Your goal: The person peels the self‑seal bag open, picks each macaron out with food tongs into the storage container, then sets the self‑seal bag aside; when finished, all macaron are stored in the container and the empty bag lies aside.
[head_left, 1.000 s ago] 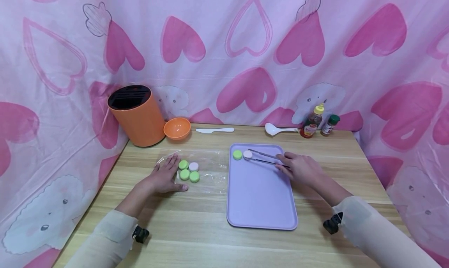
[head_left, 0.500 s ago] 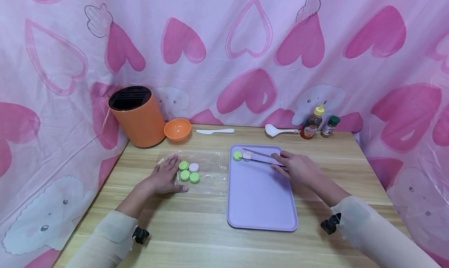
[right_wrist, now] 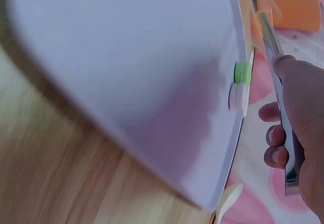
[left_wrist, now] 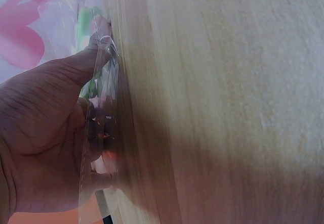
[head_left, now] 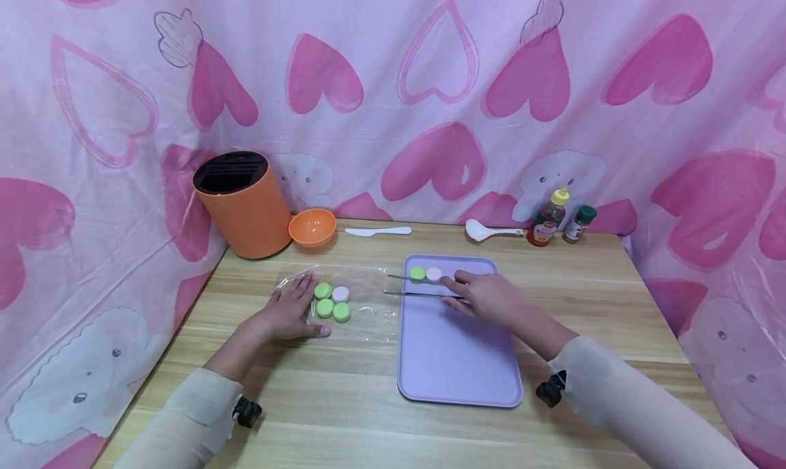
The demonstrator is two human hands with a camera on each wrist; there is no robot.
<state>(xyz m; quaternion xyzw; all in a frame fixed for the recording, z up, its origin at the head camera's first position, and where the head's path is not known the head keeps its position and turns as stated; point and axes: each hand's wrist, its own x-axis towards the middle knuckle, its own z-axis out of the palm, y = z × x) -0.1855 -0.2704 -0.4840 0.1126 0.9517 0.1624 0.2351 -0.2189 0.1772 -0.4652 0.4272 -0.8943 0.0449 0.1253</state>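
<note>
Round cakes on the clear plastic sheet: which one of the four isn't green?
The pale pink round cake, at the group's far right corner. The other three are green, and it lies farthest from the left hand resting on the clear plastic sheet.

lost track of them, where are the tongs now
In the head view the tongs are in the right hand, tips poking past the tray's left edge.

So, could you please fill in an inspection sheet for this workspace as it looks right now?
Surface: wooden table, clear plastic sheet on it.
Job's things: lilac tray holds a green and a white cap; four caps lie on the sheet; metal tongs, open.
Clutter: orange holder, orange bowl, white knife, white spoon, two bottles.
Hands: left hand presses flat on the sheet; right hand grips the tongs.
Cables: nothing seen.
Surroundings: pink heart curtain.
</note>
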